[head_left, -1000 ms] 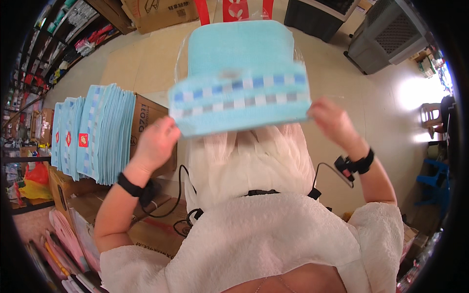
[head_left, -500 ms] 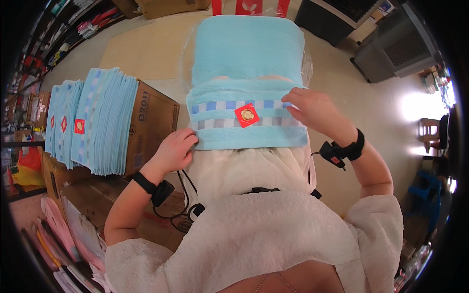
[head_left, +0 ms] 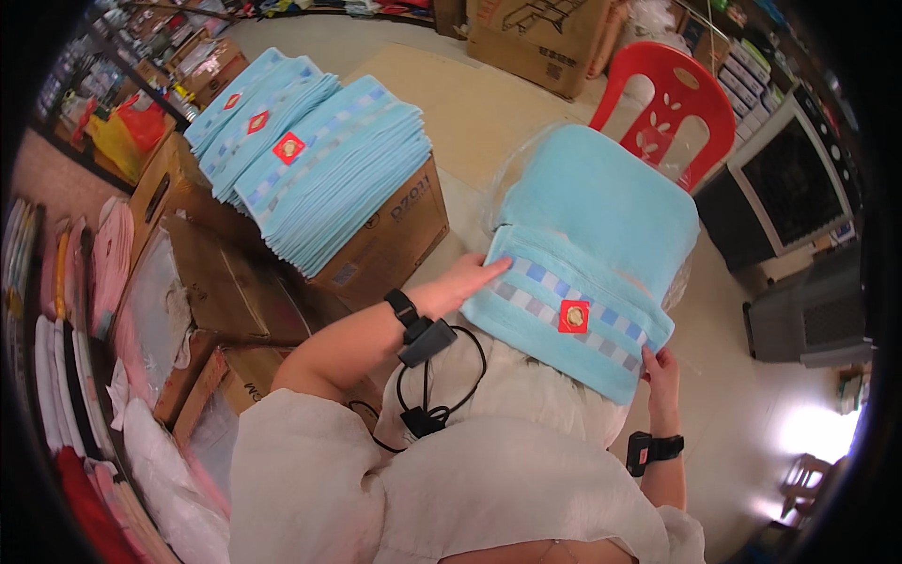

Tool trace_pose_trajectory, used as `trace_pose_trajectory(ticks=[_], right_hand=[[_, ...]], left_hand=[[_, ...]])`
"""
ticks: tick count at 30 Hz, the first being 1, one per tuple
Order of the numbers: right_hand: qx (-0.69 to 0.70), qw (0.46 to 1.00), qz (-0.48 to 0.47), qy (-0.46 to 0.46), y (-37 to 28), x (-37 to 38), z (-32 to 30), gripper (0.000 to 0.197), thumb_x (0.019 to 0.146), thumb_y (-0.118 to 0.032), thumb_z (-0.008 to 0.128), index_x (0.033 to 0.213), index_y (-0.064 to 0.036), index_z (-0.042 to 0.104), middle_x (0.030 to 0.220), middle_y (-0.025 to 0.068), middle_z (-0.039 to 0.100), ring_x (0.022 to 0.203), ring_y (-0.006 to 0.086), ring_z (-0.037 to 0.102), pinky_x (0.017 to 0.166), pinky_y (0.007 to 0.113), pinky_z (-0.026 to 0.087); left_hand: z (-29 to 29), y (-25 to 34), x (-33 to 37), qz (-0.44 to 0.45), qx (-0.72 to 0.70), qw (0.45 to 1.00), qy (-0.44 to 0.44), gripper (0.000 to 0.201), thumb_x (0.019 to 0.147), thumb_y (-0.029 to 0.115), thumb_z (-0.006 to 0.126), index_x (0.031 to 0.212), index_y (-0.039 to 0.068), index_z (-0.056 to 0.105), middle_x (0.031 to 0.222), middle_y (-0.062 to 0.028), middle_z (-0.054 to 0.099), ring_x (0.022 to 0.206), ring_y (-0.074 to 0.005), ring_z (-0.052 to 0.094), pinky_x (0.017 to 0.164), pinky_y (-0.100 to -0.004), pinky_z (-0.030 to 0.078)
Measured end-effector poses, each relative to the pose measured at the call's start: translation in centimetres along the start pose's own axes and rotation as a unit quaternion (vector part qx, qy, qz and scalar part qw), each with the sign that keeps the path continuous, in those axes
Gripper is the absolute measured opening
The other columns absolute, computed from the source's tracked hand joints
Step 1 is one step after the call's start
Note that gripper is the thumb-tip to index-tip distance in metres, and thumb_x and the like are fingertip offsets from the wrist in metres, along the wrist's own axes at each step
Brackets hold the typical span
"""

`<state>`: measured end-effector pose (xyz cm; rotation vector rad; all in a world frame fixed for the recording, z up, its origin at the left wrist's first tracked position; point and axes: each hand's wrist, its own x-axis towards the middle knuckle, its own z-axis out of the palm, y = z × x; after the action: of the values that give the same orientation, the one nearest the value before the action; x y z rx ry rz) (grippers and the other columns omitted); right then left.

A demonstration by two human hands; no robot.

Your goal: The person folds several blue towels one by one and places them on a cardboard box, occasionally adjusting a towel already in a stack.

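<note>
Two hands, two edges, one towel (head_left: 536,299) across the lap!
Left hand (head_left: 472,280) touches the left edge, fingers narrow; right hand (head_left: 661,374) is at the right edge, fingers curled, and whether either pinches cloth I can't tell. The blue pile (head_left: 601,193) sits just beyond, red chair (head_left: 646,99) crowding its far side; floor (head_left: 719,414) opens out rightward, and a gap leftward parts towel from carton (head_left: 399,226).

Head view swung left: towel stack (head_left: 329,179) shifted toward upper middle, red chair (head_left: 707,94) came fully into frame. Left hand (head_left: 470,280) rose from blue towel's (head_left: 545,296) lower corner to upper checks; right hand (head_left: 663,376) dropped to right edge.
</note>
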<state>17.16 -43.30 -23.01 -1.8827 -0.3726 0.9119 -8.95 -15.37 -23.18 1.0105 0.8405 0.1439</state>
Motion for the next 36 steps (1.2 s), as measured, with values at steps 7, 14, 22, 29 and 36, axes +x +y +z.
trace_pose_trajectory(ticks=[7, 14, 22, 29, 36], right_hand=[[0.059, 0.968, -0.224, 0.097, -0.3, 2.3, 2.6, 0.025, 0.086, -0.017, 0.054, 0.099, 0.0038, 0.05, 0.092, 0.0065, 0.056, 0.081, 0.0095, 0.05, 0.065, 0.024, 0.042], [-0.108, 0.937, -0.333, -0.004, -15.6, 10.5, 10.0, 0.027, 0.084, -0.019, 0.055, 0.101, 0.0007, 0.048, 0.062, 0.0045, 0.053, 0.056, 0.0086, 0.045, 0.051, 0.025, 0.038], [-0.067, 0.823, -0.537, -0.171, -33.4, 12.7, 33.0, 0.027, 0.082, -0.021, 0.058, 0.096, 0.0009, 0.053, 0.081, 0.0117, 0.062, 0.073, 0.0174, 0.058, 0.066, 0.029, 0.045], [-0.125, 0.818, -0.515, -0.222, -33.7, 15.4, 45.9, 0.026, 0.081, -0.022, 0.058, 0.096, -0.0011, 0.054, 0.084, 0.0177, 0.061, 0.078, 0.0283, 0.059, 0.069, 0.036, 0.045], [-0.304, 0.799, -0.471, -0.218, -28.5, 19.5, 48.2, 0.024, 0.079, -0.019, 0.058, 0.094, -0.001, 0.052, 0.087, 0.0201, 0.061, 0.082, 0.0356, 0.057, 0.072, 0.04, 0.045]], left_hand=[[0.6, -1.6, -1.4, 0.21, 0.038, 0.96, 0.179, 0.038, 0.09, 0.032, 0.047, 0.108, -0.001, 0.05, 0.098, -0.0075, 0.058, 0.088, -0.0136, 0.052, 0.078, -0.0283, 0.043], [-5.3, 6.7, -7.5, 0.368, -0.011, 0.875, 0.316, 0.03, 0.09, 0.029, 0.049, 0.096, 0.0, 0.052, 0.085, -0.0063, 0.058, 0.076, -0.0112, 0.05, 0.07, -0.0285, 0.043], [-17.7, 11.8, -18.2, 0.462, -0.052, 0.746, 0.476, 0.028, 0.09, 0.024, 0.049, 0.105, 0.0, 0.053, 0.094, -0.0041, 0.059, 0.08, -0.0099, 0.055, 0.069, -0.0243, 0.045], [-25.7, 6.5, -16.0, 0.368, -0.042, 0.714, 0.594, 0.027, 0.089, 0.02, 0.048, 0.097, -0.006, 0.051, 0.09, -0.0091, 0.057, 0.078, -0.0144, 0.053, 0.068, -0.0285, 0.043], [-26.6, 2.1, -11.5, 0.246, 0.064, 0.69, 0.678, 0.026, 0.085, 0.02, 0.051, 0.092, -0.005, 0.051, 0.089, -0.019, 0.058, 0.082, -0.0281, 0.056, 0.073, -0.0355, 0.042]])
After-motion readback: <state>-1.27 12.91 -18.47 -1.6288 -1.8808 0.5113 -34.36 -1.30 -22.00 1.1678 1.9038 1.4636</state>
